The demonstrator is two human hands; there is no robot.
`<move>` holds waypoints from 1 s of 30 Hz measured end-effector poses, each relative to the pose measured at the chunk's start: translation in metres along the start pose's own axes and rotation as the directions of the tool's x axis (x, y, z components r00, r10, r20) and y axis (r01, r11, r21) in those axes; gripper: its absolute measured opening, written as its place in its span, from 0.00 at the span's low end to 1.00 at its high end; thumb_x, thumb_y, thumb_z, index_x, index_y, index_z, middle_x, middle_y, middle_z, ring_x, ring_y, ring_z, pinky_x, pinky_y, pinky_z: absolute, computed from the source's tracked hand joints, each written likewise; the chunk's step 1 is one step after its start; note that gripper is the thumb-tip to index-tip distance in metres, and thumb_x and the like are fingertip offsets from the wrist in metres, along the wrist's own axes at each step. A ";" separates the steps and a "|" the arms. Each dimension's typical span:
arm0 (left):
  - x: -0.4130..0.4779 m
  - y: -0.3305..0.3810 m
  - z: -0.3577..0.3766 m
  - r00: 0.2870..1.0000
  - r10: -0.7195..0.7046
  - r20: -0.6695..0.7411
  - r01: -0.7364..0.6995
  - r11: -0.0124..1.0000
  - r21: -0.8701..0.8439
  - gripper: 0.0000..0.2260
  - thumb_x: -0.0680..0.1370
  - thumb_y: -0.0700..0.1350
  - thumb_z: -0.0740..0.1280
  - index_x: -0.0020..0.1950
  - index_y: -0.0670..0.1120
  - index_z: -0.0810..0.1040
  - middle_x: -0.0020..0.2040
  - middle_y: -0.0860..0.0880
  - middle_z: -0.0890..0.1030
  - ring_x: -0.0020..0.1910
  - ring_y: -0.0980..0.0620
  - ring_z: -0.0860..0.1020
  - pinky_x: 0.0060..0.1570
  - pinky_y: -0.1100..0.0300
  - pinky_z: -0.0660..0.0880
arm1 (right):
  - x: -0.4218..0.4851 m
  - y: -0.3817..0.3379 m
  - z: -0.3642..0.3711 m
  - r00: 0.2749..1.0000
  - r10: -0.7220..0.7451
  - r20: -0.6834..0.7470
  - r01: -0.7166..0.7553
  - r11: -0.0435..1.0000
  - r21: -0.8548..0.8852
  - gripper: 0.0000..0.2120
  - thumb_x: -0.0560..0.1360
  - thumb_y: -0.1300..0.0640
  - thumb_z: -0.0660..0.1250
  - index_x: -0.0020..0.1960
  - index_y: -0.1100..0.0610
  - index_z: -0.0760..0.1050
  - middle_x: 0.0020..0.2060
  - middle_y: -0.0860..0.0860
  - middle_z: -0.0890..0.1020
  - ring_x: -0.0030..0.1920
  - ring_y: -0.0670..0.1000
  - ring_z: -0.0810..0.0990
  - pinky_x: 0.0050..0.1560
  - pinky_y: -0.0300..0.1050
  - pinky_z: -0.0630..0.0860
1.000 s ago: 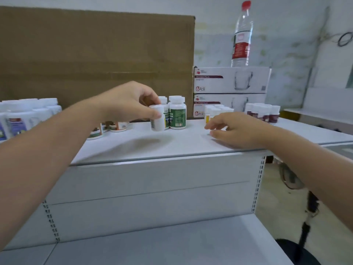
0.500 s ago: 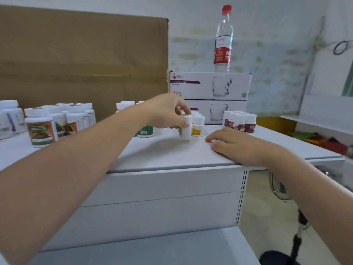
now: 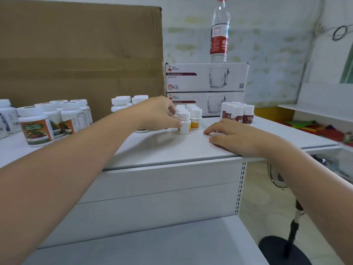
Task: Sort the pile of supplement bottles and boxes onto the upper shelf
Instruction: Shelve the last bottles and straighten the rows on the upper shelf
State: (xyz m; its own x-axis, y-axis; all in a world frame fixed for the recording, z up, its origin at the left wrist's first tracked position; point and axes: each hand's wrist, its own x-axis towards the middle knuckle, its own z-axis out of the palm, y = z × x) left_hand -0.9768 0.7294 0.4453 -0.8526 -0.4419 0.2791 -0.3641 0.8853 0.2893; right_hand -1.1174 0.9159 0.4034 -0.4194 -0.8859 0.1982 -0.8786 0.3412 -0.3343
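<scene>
My left hand [image 3: 156,114] pinches a white bottle [image 3: 185,124] on the upper shelf [image 3: 168,150]; my right hand [image 3: 236,136] lies flat near its front edge.

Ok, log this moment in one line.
left hand: grips small white bottle, upright on upper shelf | right hand: rests flat on shelf, empty

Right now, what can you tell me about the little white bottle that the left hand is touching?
The small white bottle looks like plastic, with a white cap and a strip of yellow-orange label showing on its right side. It stands upright on the upper shelf, at the front of a cluster of like bottles, beside an orange-labelled bottle. The left hand holds it, thumb against its left side.
</scene>
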 end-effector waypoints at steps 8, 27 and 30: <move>-0.042 -0.012 0.005 0.985 0.049 0.168 -0.075 0.985 0.155 0.13 0.79 0.59 0.61 0.59 0.56 0.77 0.56 0.58 0.78 0.54 0.56 0.76 0.54 0.59 0.71 | -0.004 -0.012 -0.002 0.997 0.056 -0.056 -0.058 0.997 -0.042 0.16 0.79 0.48 0.59 0.65 0.44 0.74 0.66 0.44 0.74 0.65 0.47 0.71 0.61 0.41 0.65; 0.039 0.134 0.049 0.997 0.039 0.071 -0.041 0.999 0.027 0.19 0.76 0.55 0.67 0.64 0.49 0.74 0.60 0.52 0.79 0.59 0.49 0.77 0.62 0.53 0.73 | 0.025 0.163 -0.093 0.997 0.077 -0.025 -0.079 0.993 -0.087 0.19 0.78 0.44 0.61 0.67 0.49 0.71 0.62 0.46 0.76 0.56 0.47 0.73 0.55 0.42 0.65; 0.067 0.138 0.066 0.991 0.018 0.131 -0.016 1.000 -0.014 0.08 0.77 0.53 0.68 0.52 0.63 0.71 0.53 0.62 0.75 0.55 0.55 0.73 0.48 0.79 0.66 | 0.048 0.169 -0.088 0.999 0.016 0.042 -0.017 0.999 0.031 0.28 0.77 0.38 0.60 0.73 0.49 0.64 0.66 0.44 0.74 0.60 0.47 0.74 0.56 0.42 0.66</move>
State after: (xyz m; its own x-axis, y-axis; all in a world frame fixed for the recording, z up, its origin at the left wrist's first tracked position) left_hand -1.1093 0.8319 0.4434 -0.9007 -0.4031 0.1620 -0.3449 0.8903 0.2975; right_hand -1.3058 0.9585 0.4376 -0.4234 -0.8927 0.1545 -0.8637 0.3462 -0.3662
